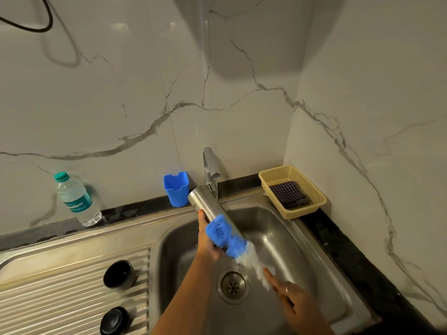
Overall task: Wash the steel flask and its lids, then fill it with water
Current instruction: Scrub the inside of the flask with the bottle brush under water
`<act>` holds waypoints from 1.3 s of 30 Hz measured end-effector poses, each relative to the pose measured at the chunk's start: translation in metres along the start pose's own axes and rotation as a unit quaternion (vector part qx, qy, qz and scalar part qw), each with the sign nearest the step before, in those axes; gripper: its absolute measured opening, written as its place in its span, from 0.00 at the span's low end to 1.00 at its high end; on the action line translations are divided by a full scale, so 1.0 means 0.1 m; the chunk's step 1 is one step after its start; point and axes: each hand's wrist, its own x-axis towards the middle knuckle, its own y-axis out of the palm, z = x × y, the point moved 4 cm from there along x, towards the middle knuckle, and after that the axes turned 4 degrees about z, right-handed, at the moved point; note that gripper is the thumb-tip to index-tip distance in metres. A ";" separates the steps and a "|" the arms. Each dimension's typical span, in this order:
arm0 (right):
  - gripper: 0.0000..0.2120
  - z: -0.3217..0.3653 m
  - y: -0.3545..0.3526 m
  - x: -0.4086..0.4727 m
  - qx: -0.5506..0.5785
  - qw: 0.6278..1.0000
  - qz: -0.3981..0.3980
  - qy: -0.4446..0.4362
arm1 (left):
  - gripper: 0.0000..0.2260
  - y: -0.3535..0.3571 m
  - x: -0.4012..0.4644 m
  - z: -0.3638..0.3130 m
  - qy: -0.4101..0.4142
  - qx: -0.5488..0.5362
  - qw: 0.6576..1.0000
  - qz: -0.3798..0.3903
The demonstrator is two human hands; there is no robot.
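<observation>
Clear plastic stands at the far left of the frame: a water bottle [78,199] with a green cap on the dark counter ledge, out of play for now. Below it, lower left, the two black lids [118,275] [115,320] sit apart on the ribbed drainboard [72,286], not yet washed as far as I can judge.

Moving toward the middle, a blue cup holder [176,188] stands against the marble wall, just beside the tap [210,170]. My left hand [208,240] is wrapped round the blue scrubber [225,235] and presses it on the steel flask [212,209], which lies tilted over the sink [302,250], its far end up under the spout, where a thin stream falls. Foam [254,262] clings to its lower end.

My right hand [290,298], lower right of centre, has its fingers straight, tips at the soapy end, steadying rather than clasping.

To scrub well, I think I should turn the flask with the right hand while the left draws the scrubber along its full length. Soap makes steel slippery, so a firmer hold below seems wise.

At right, a yellow basket [312,189] holds a checked cloth [287,195].
</observation>
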 end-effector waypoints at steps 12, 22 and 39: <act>0.26 0.17 -0.12 0.24 0.047 0.996 -0.072 -0.002 | 0.31 -0.02 0.05 0.03 -0.004 0.000 1.000 -0.030; 0.24 0.39 -0.24 0.67 0.050 0.996 -0.075 0.016 | 0.36 0.12 0.04 0.11 -0.010 0.006 1.000 0.022; 0.23 0.54 -0.16 1.00 0.046 0.994 -0.093 0.031 | 0.39 0.19 -0.15 0.20 -0.047 0.046 0.995 0.072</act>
